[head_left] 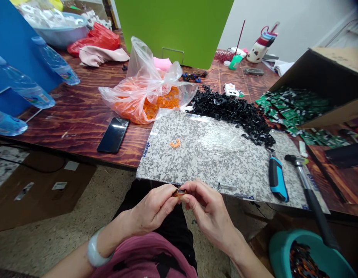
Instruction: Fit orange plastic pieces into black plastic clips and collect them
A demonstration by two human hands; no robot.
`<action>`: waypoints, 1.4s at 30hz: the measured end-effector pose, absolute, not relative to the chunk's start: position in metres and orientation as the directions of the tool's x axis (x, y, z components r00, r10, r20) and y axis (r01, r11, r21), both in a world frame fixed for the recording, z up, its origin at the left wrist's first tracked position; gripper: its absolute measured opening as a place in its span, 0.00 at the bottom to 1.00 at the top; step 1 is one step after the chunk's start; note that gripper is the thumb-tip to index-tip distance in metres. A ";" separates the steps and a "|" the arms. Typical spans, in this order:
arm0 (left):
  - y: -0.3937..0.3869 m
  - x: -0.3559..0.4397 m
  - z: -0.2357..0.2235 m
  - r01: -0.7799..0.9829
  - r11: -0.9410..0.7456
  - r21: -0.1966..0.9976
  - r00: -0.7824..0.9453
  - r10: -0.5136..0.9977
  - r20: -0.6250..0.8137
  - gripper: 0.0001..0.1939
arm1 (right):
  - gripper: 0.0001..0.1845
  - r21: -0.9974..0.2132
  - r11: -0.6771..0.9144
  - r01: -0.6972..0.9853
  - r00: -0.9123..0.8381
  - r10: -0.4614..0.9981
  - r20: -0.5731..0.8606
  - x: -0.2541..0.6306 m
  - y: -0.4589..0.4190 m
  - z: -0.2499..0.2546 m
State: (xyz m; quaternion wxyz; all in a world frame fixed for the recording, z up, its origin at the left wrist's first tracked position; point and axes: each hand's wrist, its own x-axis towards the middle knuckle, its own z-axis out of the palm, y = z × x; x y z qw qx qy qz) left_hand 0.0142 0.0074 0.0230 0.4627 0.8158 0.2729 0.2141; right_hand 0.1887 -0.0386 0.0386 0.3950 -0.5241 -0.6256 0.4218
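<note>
I wear a top (147,256) of dusky pink leaning to maroon, with dark printed shapes (167,264) across its front, one of them pointed like part of a star. My trousers (180,231) are black. A thick, smooth, rounded bangle (93,247), pale whitish green with a soft shine, circles my left forearm (118,229). Both forearms are bare, and so are my left hand (156,206) and right hand (209,210), with short fingernails.

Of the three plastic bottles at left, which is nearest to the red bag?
The rearmost bottle; the other two lie farther from the red bag, closer to the front edge of the table.
</note>
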 end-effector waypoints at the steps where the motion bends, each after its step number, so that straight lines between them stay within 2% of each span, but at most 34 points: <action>1: 0.007 0.014 0.023 0.252 -0.428 0.868 0.756 0.647 0.099 0.10 | 0.06 -0.945 0.097 0.313 -0.134 0.989 0.057 0.189 -0.039 0.037; 11: 0.008 0.014 0.022 0.288 -0.417 0.862 0.757 0.650 0.061 0.11 | 0.10 -0.982 0.017 0.191 -0.135 0.991 -0.009 0.194 -0.039 0.027; 17: 0.009 0.013 0.020 0.255 -0.439 0.862 0.763 0.639 0.100 0.11 | 0.07 -0.972 0.036 0.232 -0.134 0.991 0.005 0.193 -0.037 0.027; 26: 0.010 0.014 0.021 0.237 -0.463 0.854 0.778 0.617 0.119 0.13 | 0.04 -0.936 0.154 0.318 -0.138 0.984 0.115 0.192 -0.037 0.032; 31: 0.018 0.015 0.018 0.266 -0.478 0.837 0.788 0.609 0.097 0.15 | 0.03 -0.944 0.157 0.291 -0.125 0.984 0.125 0.199 -0.034 0.028; 35: 0.020 0.014 0.012 0.268 -0.490 0.830 0.795 0.599 0.096 0.13 | 0.05 -0.953 0.140 0.268 -0.096 0.988 0.118 0.201 -0.034 0.024; 42: 0.003 0.019 -0.010 0.273 -0.338 0.901 0.774 0.633 0.003 0.15 | 0.09 -0.924 0.103 0.369 -0.060 0.994 0.087 0.201 -0.051 0.010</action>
